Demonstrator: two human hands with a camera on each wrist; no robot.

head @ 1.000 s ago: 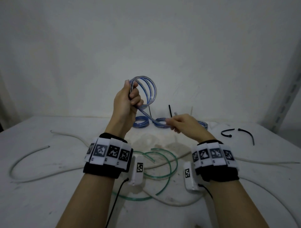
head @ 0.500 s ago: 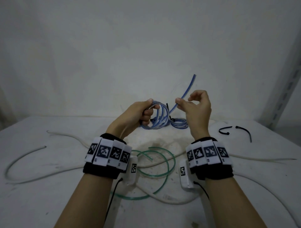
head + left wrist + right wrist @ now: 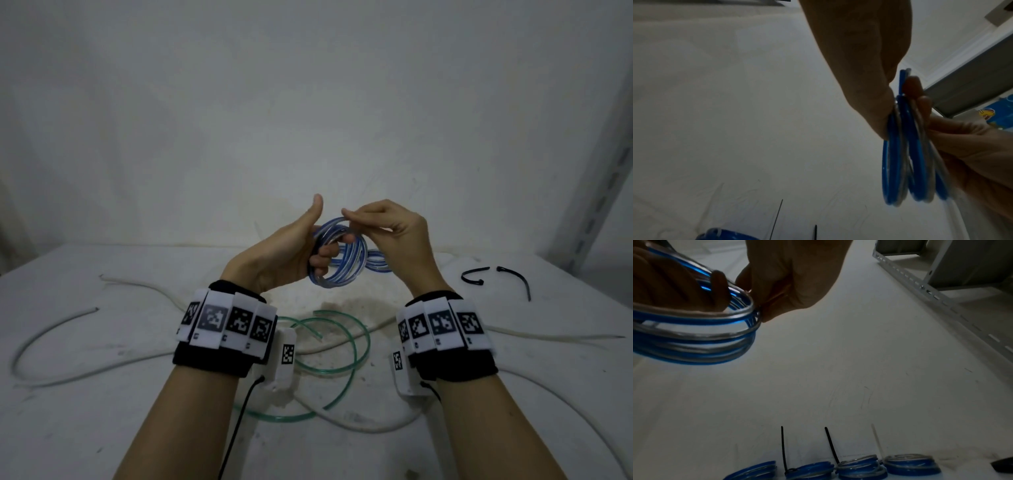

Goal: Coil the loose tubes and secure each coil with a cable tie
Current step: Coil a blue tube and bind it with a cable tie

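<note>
A blue-and-clear tube coil point(image 3: 344, 270) of several loops is held up over the middle of the white table point(image 3: 102, 428). My left hand point(image 3: 320, 253) has its fingers curled through the loops and its thumb sticking up. At the top of the coil my right hand point(image 3: 352, 219) pinches the tube. The left wrist view shows the coil point(image 3: 900, 162) edge-on between palm and fingertips point(image 3: 913, 87). In the right wrist view the right fingertips point(image 3: 764, 311) nip the coil point(image 3: 694, 337) at its rim.
Several finished blue coils point(image 3: 859, 467) with cable ties upright stand in a row at the back. Two loose black cable ties point(image 3: 474, 275) lie at the right. A green tube point(image 3: 342, 346) and white tubes point(image 3: 68, 325) sprawl beneath my wrists. A metal rack upright point(image 3: 596, 178) rises at the right.
The free tube end that stuck up has been brought down onto the coil. My right hand has moved left onto the coil's top, and my left thumb has lifted.
</note>
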